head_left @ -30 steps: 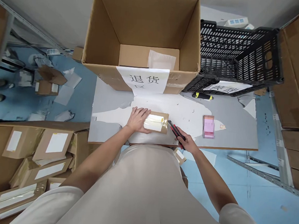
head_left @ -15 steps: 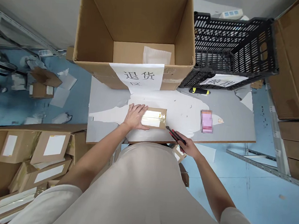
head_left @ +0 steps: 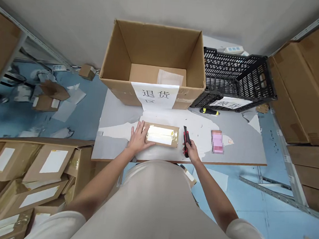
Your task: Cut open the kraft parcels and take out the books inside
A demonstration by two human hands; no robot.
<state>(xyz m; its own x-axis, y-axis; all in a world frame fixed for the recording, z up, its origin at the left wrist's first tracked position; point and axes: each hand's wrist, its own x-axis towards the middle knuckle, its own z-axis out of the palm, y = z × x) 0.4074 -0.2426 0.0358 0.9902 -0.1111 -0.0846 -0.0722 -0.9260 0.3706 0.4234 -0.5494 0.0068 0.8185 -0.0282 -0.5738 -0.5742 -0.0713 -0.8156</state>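
Note:
A small brown cardboard box (head_left: 175,137) with a white label and clear tape lies flat on the table, its long side running left to right. Over its left end rests my left hand (head_left: 139,137), fingers spread and thumb along the near side. To the right of the box, a short gap away, my right hand (head_left: 191,152) is closed around a black and red utility knife (head_left: 186,136). The knife's tip points away from me, apart from the box.
Behind stand a large open carton (head_left: 117,89) and a black plastic crate (head_left: 234,89), both with paper signs. A yellow and black cutter (head_left: 209,111) and a pink item (head_left: 217,142) lie on the table (head_left: 240,152). Labelled parcels (head_left: 53,161) fill a carton at left.
My right hand has drawn the knife back from the box's right end and turned it to point away from me. My left hand has shifted slightly on the box. The view has tilted up.

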